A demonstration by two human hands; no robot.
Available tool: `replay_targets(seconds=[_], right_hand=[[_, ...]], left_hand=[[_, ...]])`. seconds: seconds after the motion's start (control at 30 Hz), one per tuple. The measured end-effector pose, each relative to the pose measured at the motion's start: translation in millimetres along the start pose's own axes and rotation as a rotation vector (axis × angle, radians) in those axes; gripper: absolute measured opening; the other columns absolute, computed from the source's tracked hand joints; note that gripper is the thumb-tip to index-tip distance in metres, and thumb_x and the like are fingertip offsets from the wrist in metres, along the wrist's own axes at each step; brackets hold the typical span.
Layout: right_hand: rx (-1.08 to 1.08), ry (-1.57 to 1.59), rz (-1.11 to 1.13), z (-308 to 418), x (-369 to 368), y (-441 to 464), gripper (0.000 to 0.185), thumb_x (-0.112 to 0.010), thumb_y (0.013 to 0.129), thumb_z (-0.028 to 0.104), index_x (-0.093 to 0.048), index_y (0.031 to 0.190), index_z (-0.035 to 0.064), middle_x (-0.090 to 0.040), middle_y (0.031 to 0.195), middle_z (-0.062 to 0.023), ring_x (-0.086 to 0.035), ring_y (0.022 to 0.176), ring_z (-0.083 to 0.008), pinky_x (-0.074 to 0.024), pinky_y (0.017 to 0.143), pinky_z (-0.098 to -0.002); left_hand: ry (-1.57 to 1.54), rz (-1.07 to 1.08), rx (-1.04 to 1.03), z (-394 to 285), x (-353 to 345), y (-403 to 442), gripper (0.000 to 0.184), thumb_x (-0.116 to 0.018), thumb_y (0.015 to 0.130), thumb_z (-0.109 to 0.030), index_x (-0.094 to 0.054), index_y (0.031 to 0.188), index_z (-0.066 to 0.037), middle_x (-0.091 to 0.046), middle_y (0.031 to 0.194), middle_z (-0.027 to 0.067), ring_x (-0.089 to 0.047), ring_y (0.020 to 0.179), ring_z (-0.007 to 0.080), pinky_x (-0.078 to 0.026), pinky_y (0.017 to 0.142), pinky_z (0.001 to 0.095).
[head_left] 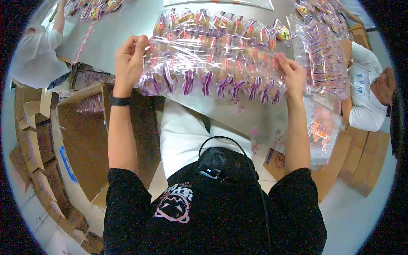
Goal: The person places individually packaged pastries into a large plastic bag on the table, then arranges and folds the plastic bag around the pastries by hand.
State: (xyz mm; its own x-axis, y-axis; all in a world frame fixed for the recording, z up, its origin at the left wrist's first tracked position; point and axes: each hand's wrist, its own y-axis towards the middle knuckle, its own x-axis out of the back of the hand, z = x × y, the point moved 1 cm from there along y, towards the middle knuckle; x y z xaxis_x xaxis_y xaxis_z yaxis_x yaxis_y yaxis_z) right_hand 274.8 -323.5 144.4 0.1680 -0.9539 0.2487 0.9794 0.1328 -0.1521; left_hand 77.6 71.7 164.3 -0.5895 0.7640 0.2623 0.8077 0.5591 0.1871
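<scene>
A large clear plastic bag (pixel 187 53) is stretched out in front of me over the edge of the table (pixel 127 21). Rows of small, individually wrapped snacks (pixel 225 80) with purple-striped wrappers lie inside or under the film. My left hand (pixel 130 61), below which sits a dark wristband, pinches the bag's left edge between thumb and fingers. At the opposite edge, my right hand (pixel 293 74) grips the film the same way. One loose wrapped snack (pixel 281 30) rests beyond the bag's far right corner.
On the right, a person in a white shirt (pixel 365 80) reaches toward another filled bag (pixel 325 59). A second person (pixel 36 53) stands at far left. An open cardboard box (pixel 80 140) is beside my left leg. Printed plastic bags (pixel 321 129) hang by the table's right edge.
</scene>
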Motion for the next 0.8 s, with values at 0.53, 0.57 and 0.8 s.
replay_targets(seconds=[0.53,0.57,0.8], right_hand=[[-0.201,0.178,0.029,-24,10,-45,0.026,-0.081,0.088,0.015,-0.073,0.103,-0.0046,-0.074,0.102,-0.0105,-0.067,0.086,-0.0138,-0.0549,0.079,-0.0272],[-0.246,0.125,0.042,-20,11,-46,0.023,-0.082,0.087,0.016,-0.073,0.097,-0.0035,-0.073,0.100,-0.0098,-0.066,0.084,-0.0131,-0.0544,0.078,-0.0270],[0.289,-0.109,-0.137,-33,12,-47,0.033,-0.091,0.076,0.021,-0.061,0.071,0.0073,-0.069,0.095,-0.0064,-0.064,0.079,-0.0169,-0.0527,0.072,-0.0324]], left_hand=[[-0.082,-0.176,0.148,26,-5,-58,0.023,-0.079,0.092,-0.017,-0.077,0.101,0.004,-0.076,0.091,0.0075,-0.066,0.079,0.0088,-0.052,0.074,0.0229],[-0.088,-0.161,0.151,26,-5,-58,0.022,-0.078,0.092,-0.017,-0.077,0.101,0.003,-0.076,0.093,0.0071,-0.066,0.080,0.0089,-0.052,0.074,0.0232],[-0.271,-0.270,0.128,23,-11,-58,0.032,-0.089,0.079,-0.009,-0.057,0.078,-0.003,-0.073,0.086,0.0082,-0.070,0.078,0.0116,-0.052,0.065,0.0213]])
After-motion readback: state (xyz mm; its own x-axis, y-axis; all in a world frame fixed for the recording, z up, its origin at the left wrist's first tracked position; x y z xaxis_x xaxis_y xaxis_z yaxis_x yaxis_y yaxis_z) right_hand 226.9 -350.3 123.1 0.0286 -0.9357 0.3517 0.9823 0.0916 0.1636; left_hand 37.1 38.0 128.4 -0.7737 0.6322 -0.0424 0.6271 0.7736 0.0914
